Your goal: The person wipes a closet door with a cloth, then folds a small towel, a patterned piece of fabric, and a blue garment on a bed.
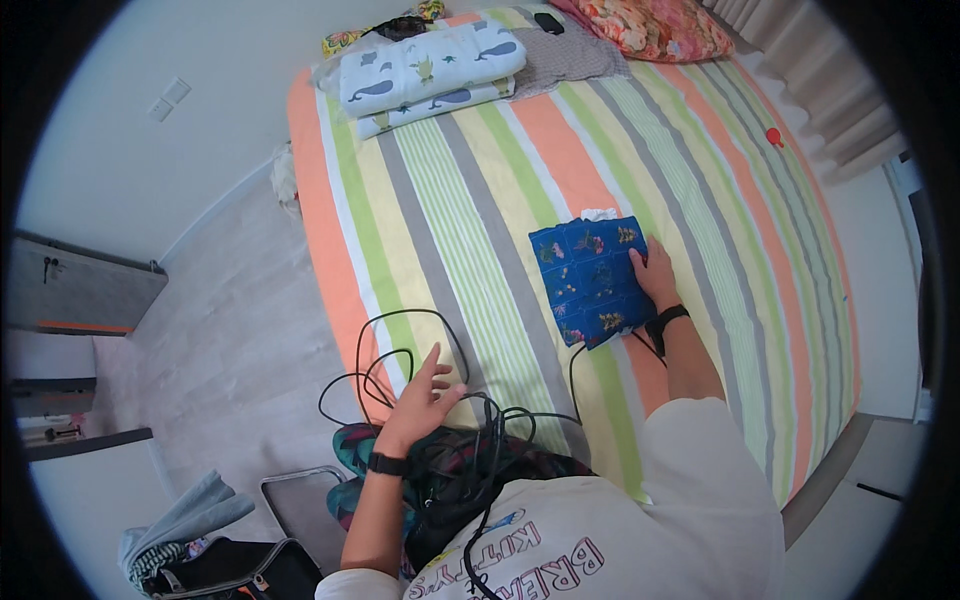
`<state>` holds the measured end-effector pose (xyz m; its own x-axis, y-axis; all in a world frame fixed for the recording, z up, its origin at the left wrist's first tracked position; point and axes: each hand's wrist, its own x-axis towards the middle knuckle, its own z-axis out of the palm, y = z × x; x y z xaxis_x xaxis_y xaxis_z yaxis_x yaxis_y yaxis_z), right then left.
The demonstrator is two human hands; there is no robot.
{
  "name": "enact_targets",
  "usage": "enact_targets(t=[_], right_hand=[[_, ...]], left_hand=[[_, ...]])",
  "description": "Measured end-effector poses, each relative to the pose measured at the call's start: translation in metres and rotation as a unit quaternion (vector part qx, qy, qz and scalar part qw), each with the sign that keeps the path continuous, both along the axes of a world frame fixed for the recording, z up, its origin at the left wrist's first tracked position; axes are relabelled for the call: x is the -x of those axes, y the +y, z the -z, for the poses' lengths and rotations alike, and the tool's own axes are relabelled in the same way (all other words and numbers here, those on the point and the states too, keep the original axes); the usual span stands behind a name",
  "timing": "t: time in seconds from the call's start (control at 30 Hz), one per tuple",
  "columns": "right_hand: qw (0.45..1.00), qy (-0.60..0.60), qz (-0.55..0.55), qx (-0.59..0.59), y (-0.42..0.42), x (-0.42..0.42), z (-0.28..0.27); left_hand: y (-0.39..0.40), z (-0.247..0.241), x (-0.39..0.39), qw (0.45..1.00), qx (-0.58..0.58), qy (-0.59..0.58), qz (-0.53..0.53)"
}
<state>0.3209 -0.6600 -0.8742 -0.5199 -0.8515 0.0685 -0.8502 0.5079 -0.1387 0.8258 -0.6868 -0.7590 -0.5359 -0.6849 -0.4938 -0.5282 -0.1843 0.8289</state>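
A folded blue cloth (592, 281) with a flower print lies on the striped bedspread (450, 247), a bit of white fabric showing at its far edge. At its right edge is my right hand (657, 274), thumb on top; whether the fingers grip the cloth I cannot tell. My left hand (421, 409) is spread above the near edge of the bed, holding nothing, beside loops of black cable (411, 311). The cable runs past my lap and on towards the blue cloth. Both wrists wear black bands.
A folded white quilt (435, 71) with whale prints, a grey knit cloth (559, 60), a black phone-like object (550, 23) and a floral pillow (660, 26) are at the bed's far end. A red paddle-shaped item (775, 136) lies right. An open black bag (232, 570) stands lower left.
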Motion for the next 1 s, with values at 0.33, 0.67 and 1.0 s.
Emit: enact_targets(t=[0.33, 0.67, 1.0], right_hand=[[0.703, -0.675, 0.202, 0.098, 0.021, -0.008, -0.035], [0.599, -0.762, 0.234, 0.078, 0.041, -0.067, -0.061], [0.667, -0.730, 0.034, 0.143, 0.021, -0.111, -0.163]], left_hand=[[0.006, 0.024, -0.080, 0.997, -0.008, -0.039, -0.065], [0.021, 0.075, -0.105, 0.994, 0.046, -0.033, -0.092], [0.043, 0.098, -0.127, 0.988, 0.115, 0.015, -0.098]])
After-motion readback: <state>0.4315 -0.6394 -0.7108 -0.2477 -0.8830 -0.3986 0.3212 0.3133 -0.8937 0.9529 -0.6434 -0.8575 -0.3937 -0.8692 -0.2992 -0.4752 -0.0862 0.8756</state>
